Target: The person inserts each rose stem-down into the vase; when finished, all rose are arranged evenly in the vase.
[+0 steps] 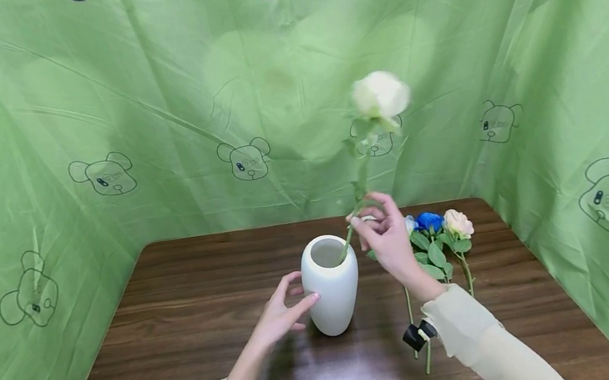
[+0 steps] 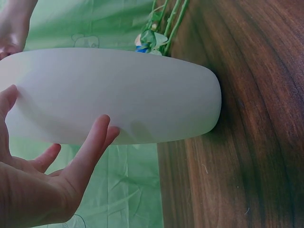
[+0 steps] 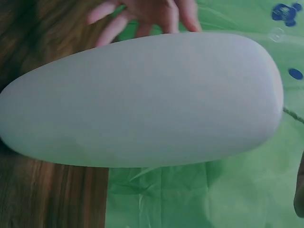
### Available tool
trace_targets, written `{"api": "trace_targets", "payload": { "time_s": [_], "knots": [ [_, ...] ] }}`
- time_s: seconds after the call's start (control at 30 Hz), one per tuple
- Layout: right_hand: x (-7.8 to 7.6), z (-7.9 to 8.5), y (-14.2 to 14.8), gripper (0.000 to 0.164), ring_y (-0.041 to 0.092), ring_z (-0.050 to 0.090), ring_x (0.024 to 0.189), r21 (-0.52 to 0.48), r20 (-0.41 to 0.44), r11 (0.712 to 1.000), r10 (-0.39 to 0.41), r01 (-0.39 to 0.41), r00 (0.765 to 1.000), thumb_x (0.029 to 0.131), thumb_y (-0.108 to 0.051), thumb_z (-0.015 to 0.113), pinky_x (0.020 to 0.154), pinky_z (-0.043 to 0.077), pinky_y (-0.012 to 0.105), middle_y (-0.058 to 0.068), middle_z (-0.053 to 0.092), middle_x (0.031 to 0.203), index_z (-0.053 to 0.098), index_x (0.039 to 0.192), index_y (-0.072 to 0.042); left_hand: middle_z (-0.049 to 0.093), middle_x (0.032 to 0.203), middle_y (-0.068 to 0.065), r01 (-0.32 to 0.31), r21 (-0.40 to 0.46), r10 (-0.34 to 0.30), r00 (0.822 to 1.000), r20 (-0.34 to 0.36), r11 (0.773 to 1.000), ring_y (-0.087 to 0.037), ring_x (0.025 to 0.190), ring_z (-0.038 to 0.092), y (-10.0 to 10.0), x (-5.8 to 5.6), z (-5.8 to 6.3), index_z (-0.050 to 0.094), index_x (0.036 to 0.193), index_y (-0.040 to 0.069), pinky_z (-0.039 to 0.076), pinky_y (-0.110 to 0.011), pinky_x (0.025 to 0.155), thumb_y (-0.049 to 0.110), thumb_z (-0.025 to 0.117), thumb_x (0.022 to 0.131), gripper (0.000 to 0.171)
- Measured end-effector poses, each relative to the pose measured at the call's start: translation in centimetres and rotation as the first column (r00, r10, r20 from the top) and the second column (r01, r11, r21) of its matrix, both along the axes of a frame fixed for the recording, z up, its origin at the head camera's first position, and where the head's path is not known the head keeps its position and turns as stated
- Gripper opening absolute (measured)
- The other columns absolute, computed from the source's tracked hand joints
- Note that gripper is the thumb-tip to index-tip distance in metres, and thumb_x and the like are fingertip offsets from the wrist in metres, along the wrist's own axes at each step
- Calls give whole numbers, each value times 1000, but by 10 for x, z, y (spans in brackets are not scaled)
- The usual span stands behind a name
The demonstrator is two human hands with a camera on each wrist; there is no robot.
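A white vase (image 1: 332, 294) stands upright on the table, its mouth facing up. My left hand (image 1: 280, 316) is at its left side with spread, relaxed fingers; in the left wrist view the fingertips (image 2: 102, 122) are at the vase wall. Above and right of the mouth, my right hand (image 1: 382, 234) pinches the green stem of a white rose (image 1: 381, 95). The stem's lower end is in the vase opening, and the bloom is high up, slightly blurred. The right wrist view mostly shows the vase (image 3: 142, 102), so the right fingers' grip is hidden there.
Right of the vase, a blue rose (image 1: 429, 221), a pale pink rose (image 1: 459, 224) and a light blue bloom (image 1: 410, 224) lie with leaves and stems, partly behind the right arm. A green printed curtain (image 1: 188, 190) surrounds the brown wooden table (image 1: 181, 320).
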State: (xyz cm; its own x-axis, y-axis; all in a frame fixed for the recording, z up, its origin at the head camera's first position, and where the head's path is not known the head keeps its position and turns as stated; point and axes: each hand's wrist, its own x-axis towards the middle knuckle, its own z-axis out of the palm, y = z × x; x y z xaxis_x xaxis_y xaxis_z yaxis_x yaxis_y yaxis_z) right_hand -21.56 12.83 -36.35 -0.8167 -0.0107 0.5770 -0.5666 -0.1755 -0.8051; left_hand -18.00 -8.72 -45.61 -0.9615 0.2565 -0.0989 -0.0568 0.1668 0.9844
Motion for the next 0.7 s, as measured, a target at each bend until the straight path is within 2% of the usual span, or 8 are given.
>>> {"api": "trace_targets", "payload": {
  "time_s": [0.07, 0.13, 0.33, 0.47, 0.7],
  "knots": [
    [4, 0, -3, 37, 12, 45, 44, 120, -7, 992, 42, -41, 999, 81, 13, 54, 35, 37, 25, 23, 58, 83, 40, 113, 4, 45, 121, -19, 2, 3, -2, 1000, -1, 1000, -31, 96, 54, 0, 0, 0, 38, 127, 21, 51, -45, 60, 36, 67, 78, 59],
    [9, 2, -6, 35, 11, 42, 44, 229, -18, 971, 72, -66, 997, 80, 14, 54, 35, 35, 23, 23, 58, 83, 41, 112, 5, 45, 121, -19, 5, 2, -5, 1000, -2, 1000, -31, 95, 54, -1, -1, -1, 37, 127, 20, 51, -43, 60, 36, 66, 78, 59],
    [23, 11, -12, 27, 11, 35, 43, 497, -42, 868, 50, -22, 998, 80, 7, 59, 39, 28, 20, 15, 61, 78, 50, 105, 2, 44, 121, -19, 16, -4, -16, 1000, 2, 1000, -34, 95, 53, -1, -1, 1, 36, 128, 20, 51, -45, 61, 38, 65, 79, 60],
    [26, 14, -12, 24, 14, 35, 44, 585, -44, 811, 29, 2, 999, 80, 5, 60, 41, 28, 21, 11, 63, 76, 54, 102, 0, 43, 122, -20, 19, -3, -19, 1000, 4, 1000, -36, 96, 53, -1, -1, 2, 36, 128, 20, 51, -45, 61, 38, 65, 79, 61],
    [30, 18, -11, 21, 14, 35, 42, 650, -50, 760, 36, 5, 998, 79, 8, 59, 41, 28, 23, 9, 64, 76, 57, 98, 0, 42, 122, -21, 21, 0, -21, 1000, 3, 1000, -36, 96, 53, -1, 0, 2, 35, 129, 19, 51, -43, 60, 38, 65, 78, 62]
  ]
}}
